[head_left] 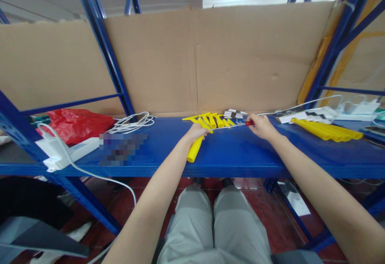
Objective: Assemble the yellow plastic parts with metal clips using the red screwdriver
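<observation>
My left hand [196,132] is closed around a yellow tube [195,150], whose thick end slants down toward the shelf's front edge. In my right hand [261,126] is the red handle of what looks like a screwdriver [249,123]. Its long thin metal shaft runs left to the yellow tube at my left hand; whether the tip touches the tube or enters it, I cannot tell. Just behind my hands lie several yellow pieces [213,120], some with narrow ends. A small stack of white sticks with dark bands [235,113] sits beside them.
More yellow tubes [326,131] lie side by side at the right of the blue shelf [240,152]. On the left are a red plastic bag [78,124], a coiled white cable [132,123] and a white power strip [75,152]. A cardboard panel [234,59] stands behind.
</observation>
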`<state>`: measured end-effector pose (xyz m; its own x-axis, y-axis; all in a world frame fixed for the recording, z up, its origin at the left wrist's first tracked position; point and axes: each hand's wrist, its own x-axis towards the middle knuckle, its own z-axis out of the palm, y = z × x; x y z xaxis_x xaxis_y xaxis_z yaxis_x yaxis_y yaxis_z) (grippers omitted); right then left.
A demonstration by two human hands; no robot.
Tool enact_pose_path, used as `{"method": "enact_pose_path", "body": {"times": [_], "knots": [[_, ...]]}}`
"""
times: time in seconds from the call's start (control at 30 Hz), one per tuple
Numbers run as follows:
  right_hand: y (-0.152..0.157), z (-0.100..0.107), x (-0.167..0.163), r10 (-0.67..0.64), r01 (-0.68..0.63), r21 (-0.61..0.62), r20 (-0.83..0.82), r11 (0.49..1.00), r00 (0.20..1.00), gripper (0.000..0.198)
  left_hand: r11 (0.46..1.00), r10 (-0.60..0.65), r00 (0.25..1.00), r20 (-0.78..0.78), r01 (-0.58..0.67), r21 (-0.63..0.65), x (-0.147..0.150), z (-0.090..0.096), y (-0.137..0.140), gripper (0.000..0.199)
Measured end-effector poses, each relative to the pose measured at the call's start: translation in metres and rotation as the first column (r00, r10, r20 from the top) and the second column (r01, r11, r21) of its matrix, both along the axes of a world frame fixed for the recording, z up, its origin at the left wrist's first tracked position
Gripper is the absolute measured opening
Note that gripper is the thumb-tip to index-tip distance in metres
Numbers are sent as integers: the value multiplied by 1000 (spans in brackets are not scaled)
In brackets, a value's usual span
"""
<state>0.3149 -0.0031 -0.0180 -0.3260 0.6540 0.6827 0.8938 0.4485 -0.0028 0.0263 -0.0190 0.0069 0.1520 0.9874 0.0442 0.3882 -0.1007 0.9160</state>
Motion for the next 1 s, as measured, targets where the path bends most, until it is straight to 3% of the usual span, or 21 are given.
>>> {"method": "enact_pose_path", "body": {"times": [1.0], "knots": [[-3,2,-1,-34,36,-85,33,996,999,13,1000,-15,1000,17,15,5,-1,-4,4,24]]}}
